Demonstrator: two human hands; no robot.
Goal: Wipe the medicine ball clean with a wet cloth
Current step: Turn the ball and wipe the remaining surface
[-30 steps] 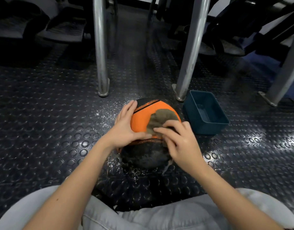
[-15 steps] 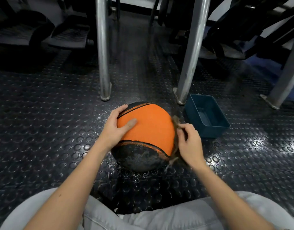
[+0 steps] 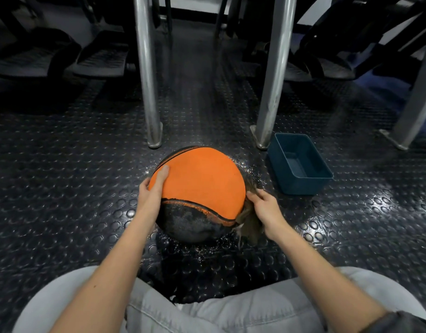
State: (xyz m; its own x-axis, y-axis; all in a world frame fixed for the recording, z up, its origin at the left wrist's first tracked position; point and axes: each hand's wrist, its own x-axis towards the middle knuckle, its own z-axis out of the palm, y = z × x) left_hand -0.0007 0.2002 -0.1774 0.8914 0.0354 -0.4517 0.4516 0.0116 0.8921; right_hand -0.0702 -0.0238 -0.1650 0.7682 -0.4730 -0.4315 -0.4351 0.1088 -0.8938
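Observation:
An orange and black medicine ball point(image 3: 200, 186) sits on the studded black floor in front of me, its lower black panel scuffed and wet. My left hand point(image 3: 150, 192) holds the ball's left side, thumb lying on the orange panel. My right hand point(image 3: 265, 207) presses a brownish wet cloth point(image 3: 249, 222) against the ball's lower right side; the cloth hangs below the hand and is partly hidden behind the ball.
A dark teal plastic tub point(image 3: 299, 162) stands to the right of the ball. Two metal posts point(image 3: 148, 75) point(image 3: 272, 75) rise just behind the ball, another at far right point(image 3: 419, 102). Water specks glisten on the floor point(image 3: 63, 188) around the ball. My knees are at the bottom.
My right hand has carried the cloth from the top of the ball down its right side to the lower right. The ball has turned, showing more orange on top. My left hand shifted lower on the left.

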